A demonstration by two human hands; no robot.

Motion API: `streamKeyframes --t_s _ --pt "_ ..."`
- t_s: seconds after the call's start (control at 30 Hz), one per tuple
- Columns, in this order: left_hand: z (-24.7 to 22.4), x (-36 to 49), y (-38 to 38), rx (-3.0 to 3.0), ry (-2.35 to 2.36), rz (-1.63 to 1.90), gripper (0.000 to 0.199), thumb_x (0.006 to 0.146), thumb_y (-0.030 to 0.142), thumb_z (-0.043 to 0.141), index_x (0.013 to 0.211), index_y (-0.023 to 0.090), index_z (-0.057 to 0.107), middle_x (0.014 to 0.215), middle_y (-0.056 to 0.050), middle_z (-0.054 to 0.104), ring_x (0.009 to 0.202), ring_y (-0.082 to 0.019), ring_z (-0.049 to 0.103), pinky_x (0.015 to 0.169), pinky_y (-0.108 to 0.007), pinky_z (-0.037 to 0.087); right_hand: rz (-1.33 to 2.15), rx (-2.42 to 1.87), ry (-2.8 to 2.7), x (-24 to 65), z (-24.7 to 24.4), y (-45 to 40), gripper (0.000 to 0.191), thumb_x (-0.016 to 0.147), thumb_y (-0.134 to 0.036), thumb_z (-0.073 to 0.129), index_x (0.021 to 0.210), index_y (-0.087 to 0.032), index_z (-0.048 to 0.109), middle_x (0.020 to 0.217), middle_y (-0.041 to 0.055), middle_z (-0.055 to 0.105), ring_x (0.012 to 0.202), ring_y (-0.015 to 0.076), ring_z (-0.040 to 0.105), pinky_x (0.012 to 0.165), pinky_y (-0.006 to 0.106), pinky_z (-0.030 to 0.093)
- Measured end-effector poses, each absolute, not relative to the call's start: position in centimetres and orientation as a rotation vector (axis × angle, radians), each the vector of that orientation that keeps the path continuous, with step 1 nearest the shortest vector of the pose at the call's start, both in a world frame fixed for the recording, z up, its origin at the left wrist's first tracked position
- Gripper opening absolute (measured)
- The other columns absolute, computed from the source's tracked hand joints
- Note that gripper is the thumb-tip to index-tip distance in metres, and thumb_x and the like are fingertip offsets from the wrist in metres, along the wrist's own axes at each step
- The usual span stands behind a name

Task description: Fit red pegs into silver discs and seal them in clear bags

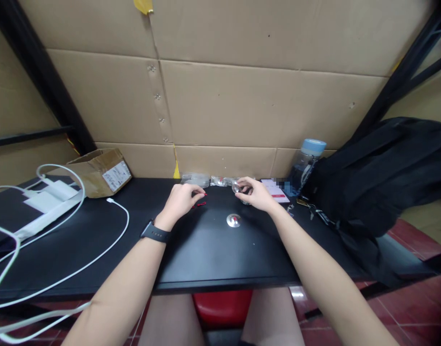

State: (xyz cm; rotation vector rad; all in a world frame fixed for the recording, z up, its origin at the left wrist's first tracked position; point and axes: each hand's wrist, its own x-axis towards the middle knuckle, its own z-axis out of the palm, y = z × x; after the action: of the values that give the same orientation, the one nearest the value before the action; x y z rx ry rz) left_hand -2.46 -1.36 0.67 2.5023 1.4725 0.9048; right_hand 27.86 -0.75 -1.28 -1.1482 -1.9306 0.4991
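My left hand point(182, 201), with a dark watch on its wrist, pinches a small red piece point(205, 194) between thumb and fingertips. Just below those fingers a thin red cord-like piece point(201, 204) lies on the black table point(220, 259). My right hand point(255, 193) is closed on a shiny round silvery piece point(236, 187), partly covered by the fingers. Between the hands and closer to me, a silver disc point(233, 220) with a red centre rests flat on the table.
Clear plastic bags point(195, 180) lie along the cardboard wall point(220, 105). At left are an opened carton point(97, 175), a white power strip point(47, 214) and a white cable point(128, 218). On the right stand a blue-lidded bottle point(305, 166), a paper card point(276, 192), keys point(319, 214) and a black backpack point(379, 168).
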Motion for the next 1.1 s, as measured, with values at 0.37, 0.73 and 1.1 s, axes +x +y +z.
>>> streamKeyframes --t_s 0.37,0.73,1.1 --pt "-0.5 1.7 -2.7 2.182 1.190 1.110 0.023 0.096 0.035 0.053 0.096 0.019 0.070 0.101 -0.006 0.074 0.093 -0.022 0.068 0.082 -0.031 0.050 0.550 -0.783 -1.837 21.4 -1.4 -4.0 0.043 0.083 -0.030 0.077 0.123 -0.024 0.064 0.122 0.0076 0.073 0.108 0.0219 0.071 0.082 0.032 0.054" --pt "-1.0 2.8 -3.2 2.235 1.336 1.336 0.011 0.092 0.027 0.059 0.090 0.022 0.068 0.113 -0.007 0.060 0.114 -0.027 0.057 0.105 -0.046 0.042 0.514 -0.853 -1.873 21.5 -0.8 -4.4 0.030 0.088 -0.039 0.074 0.112 -0.023 0.064 0.109 0.0042 0.075 0.099 0.0203 0.071 0.079 0.030 0.052" --pt "-0.2 3.4 -4.4 2.268 1.400 1.387 0.013 0.096 0.031 0.058 0.097 0.024 0.069 0.116 -0.007 0.061 0.115 -0.027 0.057 0.104 -0.047 0.039 0.422 -0.937 -1.978 21.7 -0.9 -3.6 0.022 0.099 -0.023 0.050 0.079 -0.019 0.059 0.095 0.0046 0.059 0.094 0.0176 0.058 0.091 0.032 0.046"
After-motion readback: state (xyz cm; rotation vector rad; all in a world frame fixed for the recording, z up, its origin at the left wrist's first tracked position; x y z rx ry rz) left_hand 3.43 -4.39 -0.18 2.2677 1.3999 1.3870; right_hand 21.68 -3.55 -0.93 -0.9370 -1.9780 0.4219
